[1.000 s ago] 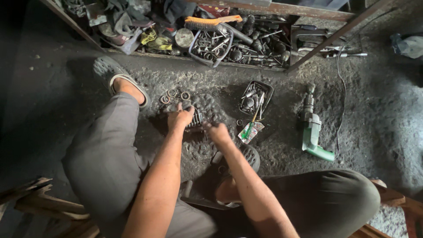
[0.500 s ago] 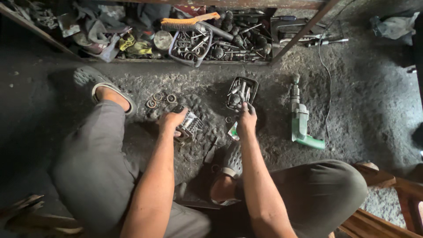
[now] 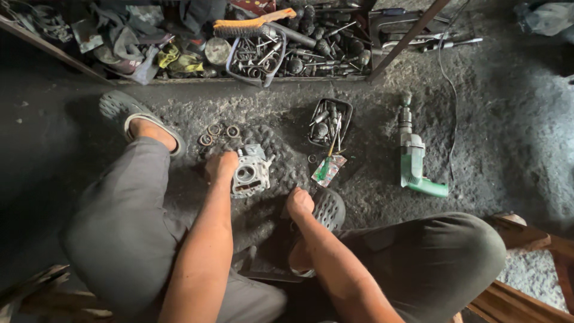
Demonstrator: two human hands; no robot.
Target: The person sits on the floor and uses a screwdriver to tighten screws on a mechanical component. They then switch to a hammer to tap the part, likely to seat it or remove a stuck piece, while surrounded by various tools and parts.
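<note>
Two hands apart: left hand kept curled against grey metal engine part on gritty floor; right hand, half a second ago at black tool tray, pulled back near sandal, fist closed, contents unclear. Part's round bore facing up, long axis toward shelf.

Fingers of the left hand curled out of sight against the grey metal engine part; whether closed on it or merely pressed to it, impossible to tell. Right hand seen from the back only, fingertips hidden, grip unreadable. Right foot largely covered by the forearm, just the sandal toe showing. Small pieces in the black tray too fine to sort. Clutter in the crate cut off at the top edge. Wooden seat cropped at the right.
</note>
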